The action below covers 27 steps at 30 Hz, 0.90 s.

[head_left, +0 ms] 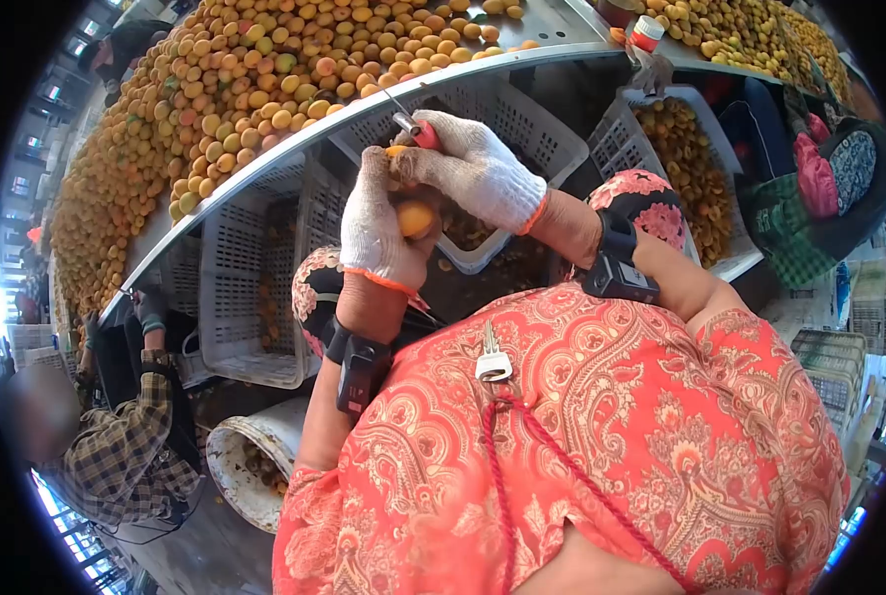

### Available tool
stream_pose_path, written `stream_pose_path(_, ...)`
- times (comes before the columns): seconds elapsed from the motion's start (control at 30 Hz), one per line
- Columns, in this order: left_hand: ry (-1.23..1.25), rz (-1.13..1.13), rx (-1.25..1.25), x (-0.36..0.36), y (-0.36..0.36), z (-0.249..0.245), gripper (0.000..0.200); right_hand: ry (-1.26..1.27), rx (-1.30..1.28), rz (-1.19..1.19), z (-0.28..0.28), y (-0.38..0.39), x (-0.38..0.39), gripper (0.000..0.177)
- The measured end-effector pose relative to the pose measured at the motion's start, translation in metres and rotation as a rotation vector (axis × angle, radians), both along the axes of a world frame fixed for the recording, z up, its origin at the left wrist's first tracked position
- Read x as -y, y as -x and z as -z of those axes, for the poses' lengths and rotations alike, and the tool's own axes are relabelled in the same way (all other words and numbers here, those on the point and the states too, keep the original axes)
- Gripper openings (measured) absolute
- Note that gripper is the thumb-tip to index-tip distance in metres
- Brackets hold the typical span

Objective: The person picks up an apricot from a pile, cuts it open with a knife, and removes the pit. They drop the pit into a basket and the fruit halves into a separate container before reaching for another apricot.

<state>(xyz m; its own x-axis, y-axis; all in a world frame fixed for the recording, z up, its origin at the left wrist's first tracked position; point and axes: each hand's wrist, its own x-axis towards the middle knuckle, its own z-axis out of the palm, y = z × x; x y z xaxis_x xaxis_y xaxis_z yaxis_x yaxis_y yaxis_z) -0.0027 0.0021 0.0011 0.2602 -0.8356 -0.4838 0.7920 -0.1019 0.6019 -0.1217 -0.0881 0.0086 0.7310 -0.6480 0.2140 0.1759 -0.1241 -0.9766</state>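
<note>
In the head view both my hands wear white knitted gloves with orange cuffs and meet above the crates. My left hand (379,233) is closed round an orange-yellow apricot (415,218) in its palm. More orange fruit (395,152) shows at its fingertips, partly hidden. My right hand (483,171) grips a small red-handled tool (425,135) with a thin metal end pointing up and left, touching or very near that fruit. The exact kind of tool cannot be made out. Beyond my hands, many apricots (294,64) lie heaped on a metal table (552,25).
Plastic crates (250,288) stand under the table edge, and another crate (736,169) at right holds fruit pieces. A white bucket (227,461) lies tilted at lower left. Persons sit at left (130,446) and right (810,198). A red-and-white container (646,35) stands on the table edge.
</note>
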Motion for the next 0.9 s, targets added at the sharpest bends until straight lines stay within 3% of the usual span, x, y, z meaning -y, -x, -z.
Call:
stream_pose_path(0.07,0.031,0.016,-0.063,0.004,-0.004,0.002,0.034,-0.019,0.013,-0.023,-0.002,0.001,0.004,0.018)
stream_pose_path(0.13,0.089,0.12,0.032,0.003,-0.006,0.004,0.033,0.051,-0.06,0.021,-0.005,0.005,0.004,0.015)
stream_pose_path(0.27,0.026,0.066,0.032,0.001,0.004,-0.011,0.031,0.152,-0.219,0.045,-0.008,0.005,0.007,0.015)
stream_pose_path(0.43,0.324,0.185,0.011,-0.001,-0.012,-0.008,0.037,-0.124,0.091,0.132,-0.015,0.01,0.019,0.02)
stream_pose_path(0.57,0.447,0.207,0.087,-0.004,-0.015,-0.009,0.039,0.312,-0.169,0.315,-0.033,0.023,0.029,0.024)
stream_pose_path(0.73,0.33,0.173,0.174,-0.005,-0.011,-0.014,0.041,-0.059,0.276,0.258,-0.053,0.026,0.022,0.029)
stream_pose_path(0.9,0.276,0.137,0.266,-0.005,-0.005,-0.019,0.038,-0.096,0.177,0.163,-0.059,0.026,0.013,0.024)
